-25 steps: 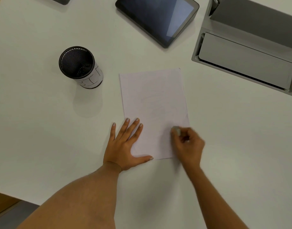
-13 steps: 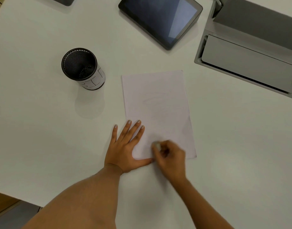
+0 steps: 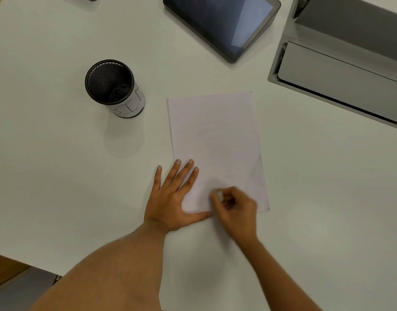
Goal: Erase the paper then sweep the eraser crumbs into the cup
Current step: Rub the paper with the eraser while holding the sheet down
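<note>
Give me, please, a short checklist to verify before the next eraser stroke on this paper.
1. Paper held down: the left hand lies flat with straight fingers on its lower left corner. Ok.
2. Eraser gripped: the right hand pinches it over the lower part of the sheet. Ok.
3. Sheet fully erased: faint marks show near the middle. Not ok.
4. Cup ready: it stands upright with its mouth open, left of the paper and apart from it. Ok.
5. Crumbs gathered for sweeping: too small to see. Cannot tell.
</note>
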